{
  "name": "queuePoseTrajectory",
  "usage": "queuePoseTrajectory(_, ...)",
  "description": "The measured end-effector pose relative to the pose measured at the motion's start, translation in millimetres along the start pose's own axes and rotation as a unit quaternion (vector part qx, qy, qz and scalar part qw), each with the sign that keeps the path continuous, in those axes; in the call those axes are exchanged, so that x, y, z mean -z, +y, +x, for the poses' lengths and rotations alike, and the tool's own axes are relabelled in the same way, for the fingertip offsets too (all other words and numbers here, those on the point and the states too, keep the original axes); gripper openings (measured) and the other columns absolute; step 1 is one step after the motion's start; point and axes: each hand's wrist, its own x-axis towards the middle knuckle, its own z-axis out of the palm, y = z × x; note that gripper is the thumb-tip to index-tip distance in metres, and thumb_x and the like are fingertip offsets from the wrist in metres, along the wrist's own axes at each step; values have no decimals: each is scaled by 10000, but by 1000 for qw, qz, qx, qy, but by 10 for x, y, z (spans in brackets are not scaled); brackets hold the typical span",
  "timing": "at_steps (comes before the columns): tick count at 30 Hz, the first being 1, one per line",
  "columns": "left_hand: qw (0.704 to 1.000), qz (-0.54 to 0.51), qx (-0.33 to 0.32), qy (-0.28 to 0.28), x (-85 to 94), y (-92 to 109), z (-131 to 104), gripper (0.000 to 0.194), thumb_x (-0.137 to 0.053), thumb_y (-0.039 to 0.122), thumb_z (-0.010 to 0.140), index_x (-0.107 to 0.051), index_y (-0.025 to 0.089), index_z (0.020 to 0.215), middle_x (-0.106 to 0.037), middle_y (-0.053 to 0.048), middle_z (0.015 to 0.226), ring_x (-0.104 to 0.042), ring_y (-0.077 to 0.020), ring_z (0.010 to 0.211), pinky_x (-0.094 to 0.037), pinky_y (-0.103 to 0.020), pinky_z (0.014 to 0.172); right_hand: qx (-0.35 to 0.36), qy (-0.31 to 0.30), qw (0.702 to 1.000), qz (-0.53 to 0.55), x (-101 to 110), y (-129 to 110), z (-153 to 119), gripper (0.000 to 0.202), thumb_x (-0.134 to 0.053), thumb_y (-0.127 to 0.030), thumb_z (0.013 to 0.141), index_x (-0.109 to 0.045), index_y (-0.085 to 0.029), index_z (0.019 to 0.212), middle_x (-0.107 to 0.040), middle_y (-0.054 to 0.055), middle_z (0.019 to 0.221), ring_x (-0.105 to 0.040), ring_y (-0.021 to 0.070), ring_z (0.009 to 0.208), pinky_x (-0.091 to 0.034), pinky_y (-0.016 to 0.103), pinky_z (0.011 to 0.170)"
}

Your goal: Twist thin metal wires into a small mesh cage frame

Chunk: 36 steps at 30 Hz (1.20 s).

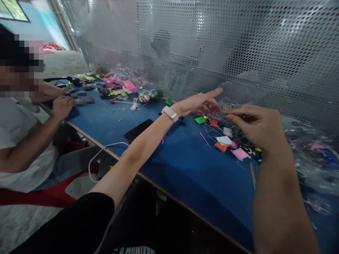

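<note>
My left hand (202,102) reaches across the table with its thumb stretched out and its other fingers loosely bent and apart; no held object shows in it. Closed in a pinch, my right hand (255,123) has its fingertips near those of my left hand. Whatever it pinches is too small and blurred to make out. Below both hands lies a round wire mesh (217,128). Small soft packets lie on and around it: a green packet (200,120), a red packet (213,123), a white packet (224,140), an orange packet (221,147) and a pink packet (239,153).
A perforated metal panel (185,46) rises behind the blue table (182,176). A black phone (139,130) with a white cable (91,165) lies under my left forearm. Coloured packets (129,85) are piled at the back left. Clear plastic bags (315,155) lie right. A co-worker (26,141) sits left.
</note>
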Motion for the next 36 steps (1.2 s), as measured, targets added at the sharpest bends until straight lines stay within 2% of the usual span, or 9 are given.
queuePoseTrajectory(3, 992, 81, -93, 19, -52, 43, -25, 364, -950, 476, 885, -817, 169, 1029, -786, -63, 942, -641, -131, 798, -503, -316, 725, 13, -14, 1000, -25, 42, -26, -1, 78, -830, -330, 924, -904, -318, 904, -820, 36, 849, -685, 224, 737, -473, 400, 688)
queuePoseTrajectory(7, 981, 137, -136, 23, -175, 153, -99, 250, -931, 296, 874, -787, 155, 1021, -803, -61, 926, -697, -144, 849, -555, -330, 824, -18, -10, 999, -25, 49, -8, -1, 67, -836, -345, 929, -898, -345, 903, -783, 11, 803, -641, 222, 697, -444, 385, 649)
queuePoseTrajectory(12, 988, 120, -93, 0, -193, 184, -159, 175, -792, 280, 987, -802, 117, 1049, -830, -109, 956, -741, -136, 830, -557, -283, 769, -60, -6, 998, 16, 66, -76, 17, 73, -892, -273, 867, -883, -338, 834, -781, -16, 771, -646, 183, 682, -468, 334, 621)
queuePoseTrajectory(16, 992, 69, -99, -41, -121, 131, -156, 319, -920, 387, 901, -803, 134, 1055, -826, -101, 970, -751, -143, 837, -570, -284, 771, -75, -13, 992, 104, 20, -88, 4, 10, -895, -332, 877, -892, -336, 869, -747, -26, 717, -610, 154, 604, -487, 319, 563)
queuePoseTrajectory(18, 990, 56, -118, -54, -118, 139, -162, 413, -987, 457, 835, -794, 144, 1023, -815, -88, 964, -751, -143, 854, -590, -298, 822, -89, -13, 978, 187, -41, -47, -7, 115, -916, -428, 878, -893, -319, 909, -726, -23, 691, -579, 136, 549, -495, 313, 522)
queuePoseTrajectory(21, 986, 52, -155, -23, -179, 199, -176, 511, -1036, 541, 756, -765, 156, 955, -783, -60, 926, -725, -134, 842, -588, -290, 815, -136, -1, 942, 308, -155, 13, -3, 347, -1001, -584, 767, -846, -290, 868, -671, -28, 629, -535, 121, 497, -451, 287, 445)
queuePoseTrajectory(25, 972, 85, -214, 43, -279, 292, -191, 548, -1009, 634, 756, -751, 181, 923, -746, -41, 899, -694, -138, 834, -576, -290, 780, -195, 15, 895, 401, -271, 21, 35, 548, -1056, -666, 608, -735, -271, 811, -553, -69, 597, -464, 100, 497, -358, 242, 420)
queuePoseTrajectory(32, 926, 191, -300, 128, -279, 350, -208, 469, -948, 656, 829, -781, 222, 890, -735, -45, 923, -702, -180, 904, -590, -357, 832, -233, -13, 861, 452, -333, -102, 57, 521, -1001, -638, 703, -683, -268, 885, -477, -57, 693, -358, 93, 547, -300, 237, 397)
queuePoseTrajectory(36, 904, 238, -331, 127, -249, 356, -212, 412, -913, 643, 880, -810, 246, 844, -730, -54, 926, -716, -216, 974, -592, -403, 887, -240, -26, 866, 439, -308, -184, 48, 516, -940, -683, 759, -661, -273, 901, -464, -40, 710, -349, 105, 546, -257, 242, 344)
